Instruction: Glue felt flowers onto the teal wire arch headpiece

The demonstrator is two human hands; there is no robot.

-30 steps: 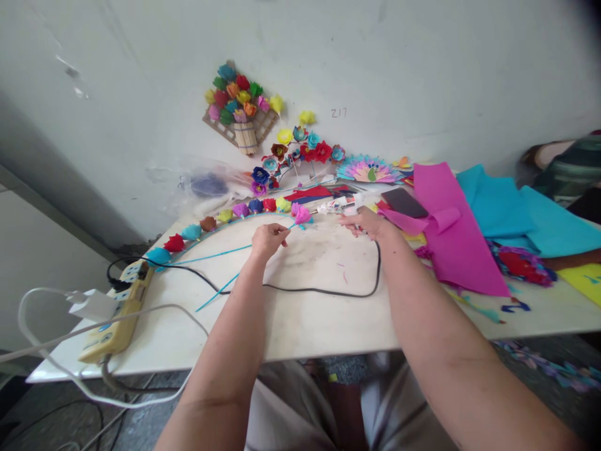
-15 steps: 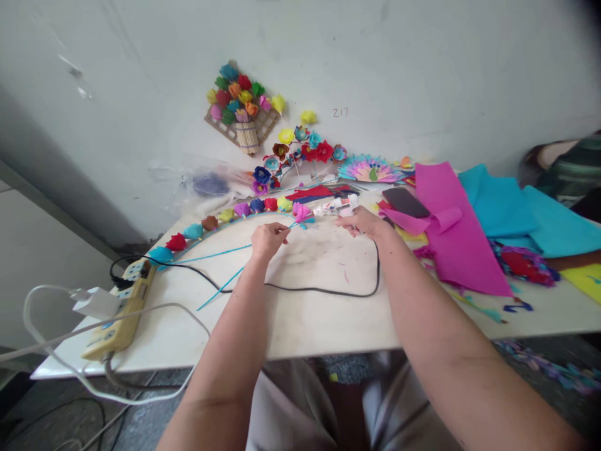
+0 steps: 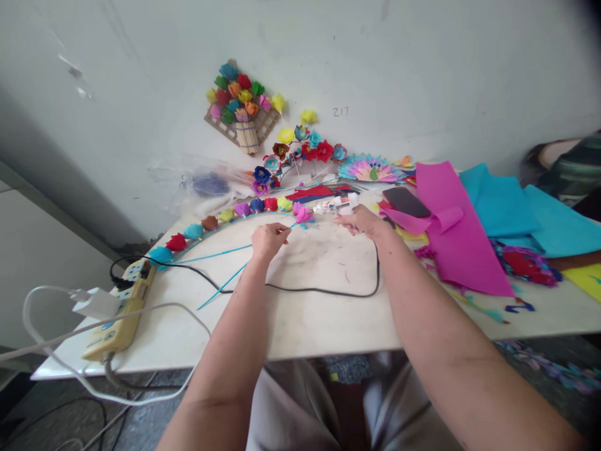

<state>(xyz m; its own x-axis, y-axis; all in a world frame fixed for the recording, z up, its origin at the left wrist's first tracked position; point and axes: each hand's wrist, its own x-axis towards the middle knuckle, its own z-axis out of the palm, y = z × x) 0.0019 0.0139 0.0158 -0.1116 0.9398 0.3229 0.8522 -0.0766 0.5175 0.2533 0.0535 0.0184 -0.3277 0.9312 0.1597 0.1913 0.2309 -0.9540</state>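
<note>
Over the middle of the table, my left hand (image 3: 270, 241) pinches a thin blue stem (image 3: 293, 225) between thumb and fingertips. At the stem's end sits a pink paper flower (image 3: 303, 213). To the right, my right hand (image 3: 359, 222) is closed around a white hot glue gun (image 3: 346, 202), whose whitish front end points left, close to the pink flower. Whether its tip touches the flower I cannot tell. Behind my left hand, a curved garland of paper flowers (image 3: 227, 215) in several colours runs from the left toward the pink flower. Blue strands trail under my left wrist.
A black cord (image 3: 319, 290) loops across the table from the yellow power strip (image 3: 119, 326) at left. On the right lie magenta paper (image 3: 462, 244), blue paper (image 3: 498, 200) and a dark phone (image 3: 406, 202). Finished paper flowers (image 3: 323, 150) stand against the wall.
Very little differs. The pink flower has shifted slightly to the right and down; both hands keep their grip and nearly the same place.
</note>
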